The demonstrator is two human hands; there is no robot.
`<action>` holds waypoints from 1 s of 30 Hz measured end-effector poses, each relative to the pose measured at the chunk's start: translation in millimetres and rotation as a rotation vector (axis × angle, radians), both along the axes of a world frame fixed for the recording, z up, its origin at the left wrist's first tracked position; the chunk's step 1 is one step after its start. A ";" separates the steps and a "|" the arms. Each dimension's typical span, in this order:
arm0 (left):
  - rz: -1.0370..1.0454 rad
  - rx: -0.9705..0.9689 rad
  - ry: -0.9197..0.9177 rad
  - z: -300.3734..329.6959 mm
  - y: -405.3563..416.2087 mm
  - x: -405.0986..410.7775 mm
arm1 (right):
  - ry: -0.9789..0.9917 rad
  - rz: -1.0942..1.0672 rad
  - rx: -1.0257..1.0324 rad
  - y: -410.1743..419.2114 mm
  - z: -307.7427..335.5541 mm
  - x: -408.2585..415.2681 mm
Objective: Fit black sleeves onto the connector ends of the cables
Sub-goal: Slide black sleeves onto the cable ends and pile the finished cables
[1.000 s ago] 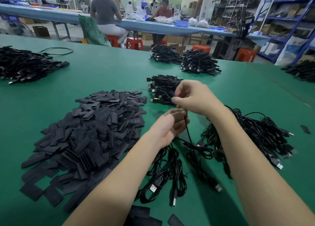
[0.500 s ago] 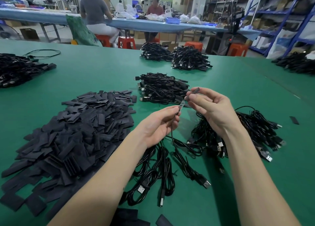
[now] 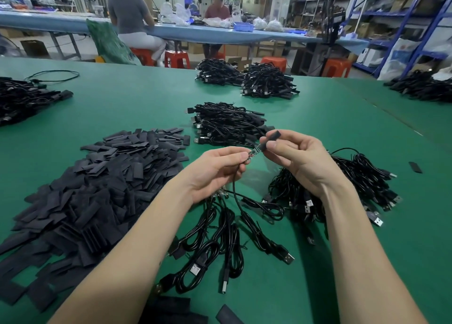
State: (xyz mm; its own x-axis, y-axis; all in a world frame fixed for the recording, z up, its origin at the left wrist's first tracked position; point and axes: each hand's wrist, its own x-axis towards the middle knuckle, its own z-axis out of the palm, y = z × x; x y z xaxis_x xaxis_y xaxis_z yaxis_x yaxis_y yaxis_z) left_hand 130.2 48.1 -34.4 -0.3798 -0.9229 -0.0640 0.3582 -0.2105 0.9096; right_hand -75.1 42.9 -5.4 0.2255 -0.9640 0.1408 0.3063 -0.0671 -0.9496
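A wide green worktable point(image 3: 122, 108) fills the room's foreground, with two people seated at a long blue bench point(image 3: 220, 34) beyond it and blue storage racks point(image 3: 401, 18) to the right. On the green surface, a broad heap of flat black sleeves point(image 3: 97, 191) spreads to the worker's left. Bundles of black USB cables point(image 3: 227, 125) lie piled just past the hands, with further piles point(image 3: 266, 84) nearer the far edge, one at the left edge point(image 3: 22, 98) and another under the right forearm point(image 3: 354, 184). A few loose coiled cables point(image 3: 220, 240) rest directly below the hands. The worker's left hand point(image 3: 215, 169) pinches one cable point(image 3: 236, 196) just behind its bare circuit-board connector end point(image 3: 254, 151), the cord hanging down towards the table. The right hand point(image 3: 300, 157) grips a single black sleeve point(image 3: 272, 136) between thumb and fingers, held at the tip of that connector end. Whether the sleeve's mouth is already over the board cannot be told. A stray sleeve point(image 3: 415, 167) lies alone at the right.
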 end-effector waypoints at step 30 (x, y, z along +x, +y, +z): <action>0.145 -0.553 -0.499 19.9 -1.9 9.3 | -0.071 0.038 0.171 -0.3 0.2 5.5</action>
State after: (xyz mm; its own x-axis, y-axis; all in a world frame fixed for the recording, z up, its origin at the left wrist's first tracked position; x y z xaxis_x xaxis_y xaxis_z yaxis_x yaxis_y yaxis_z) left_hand 139.5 46.2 -14.5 -0.2993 -0.9090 0.2902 -0.1341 0.3412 0.9304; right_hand -69.5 42.6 -5.2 0.2577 -0.9662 -0.0079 0.3718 0.1067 -0.9222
